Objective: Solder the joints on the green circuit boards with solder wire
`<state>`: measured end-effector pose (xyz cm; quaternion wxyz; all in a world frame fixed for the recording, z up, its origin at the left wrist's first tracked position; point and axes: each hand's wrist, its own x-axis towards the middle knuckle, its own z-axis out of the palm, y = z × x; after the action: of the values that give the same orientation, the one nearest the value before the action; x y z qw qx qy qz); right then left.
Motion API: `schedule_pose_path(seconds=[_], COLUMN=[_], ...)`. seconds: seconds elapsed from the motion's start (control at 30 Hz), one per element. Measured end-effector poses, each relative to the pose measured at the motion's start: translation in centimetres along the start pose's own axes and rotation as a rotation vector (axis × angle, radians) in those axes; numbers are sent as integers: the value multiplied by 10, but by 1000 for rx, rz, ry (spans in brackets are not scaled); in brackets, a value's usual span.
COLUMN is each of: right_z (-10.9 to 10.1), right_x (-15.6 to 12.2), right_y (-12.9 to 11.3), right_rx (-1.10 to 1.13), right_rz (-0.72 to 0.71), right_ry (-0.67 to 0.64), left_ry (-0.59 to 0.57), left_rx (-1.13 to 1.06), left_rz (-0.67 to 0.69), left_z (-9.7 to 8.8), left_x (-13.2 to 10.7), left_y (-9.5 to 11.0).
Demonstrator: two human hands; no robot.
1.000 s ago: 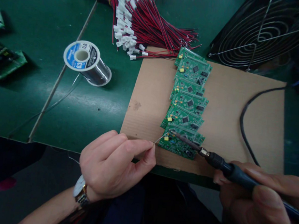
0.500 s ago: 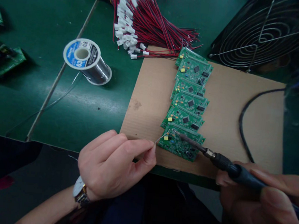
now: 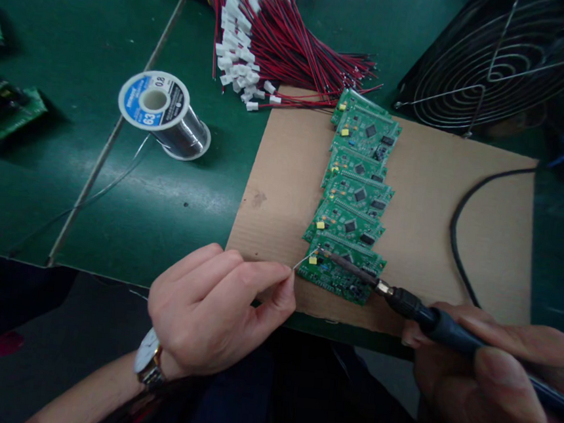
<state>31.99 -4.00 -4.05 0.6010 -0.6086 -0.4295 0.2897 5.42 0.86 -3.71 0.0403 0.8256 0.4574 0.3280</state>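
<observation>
Pinched between thumb and forefinger of my left hand (image 3: 226,312) is a thin solder wire (image 3: 302,261), its end over the nearest green circuit board (image 3: 342,279). My right hand (image 3: 489,381) is wrapped round the dark handle of a soldering iron (image 3: 409,306). The iron's tip points left and meets the wire's end near a yellow component (image 3: 312,260) on that board; whether it touches the board I cannot tell. Several more circuit boards (image 3: 360,195) lie overlapping in a row behind it, on a sheet of cardboard (image 3: 285,172).
A solder spool (image 3: 183,134) stands on the green table (image 3: 203,204) at left. Bundled red and black wires (image 3: 301,45) with white connectors lie at the back. A fan with a wire guard (image 3: 481,77) stands back right; a black cable (image 3: 455,233) curves over the cardboard.
My right hand has moved slightly left, bringing the iron's tip to the end of the solder wire. My left hand has hardly moved.
</observation>
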Motion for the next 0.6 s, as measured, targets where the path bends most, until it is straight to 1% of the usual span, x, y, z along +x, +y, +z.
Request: schedule_pose_path(seconds=[0.17, 0.23, 0.33, 0.5, 0.6], right_z=[2, 2, 3, 5, 2], right_x=[3, 2, 0, -1, -3], right_y=[-1, 0, -1, -3, 0], right_rx=[-57, -63, -45, -65, -43], right_rz=[-5, 3, 4, 20, -20], right_ry=[18, 52, 86, 57, 14], left_ry=[-26, -35, -13, 10, 14], left_rx=[-13, -12, -4, -8, -8], left_rz=[1, -14, -25, -45, -44], left_z=[0, 0, 1, 4, 4], left_x=[0, 0, 1, 3, 3], left_y=[-1, 0, 1, 3, 1])
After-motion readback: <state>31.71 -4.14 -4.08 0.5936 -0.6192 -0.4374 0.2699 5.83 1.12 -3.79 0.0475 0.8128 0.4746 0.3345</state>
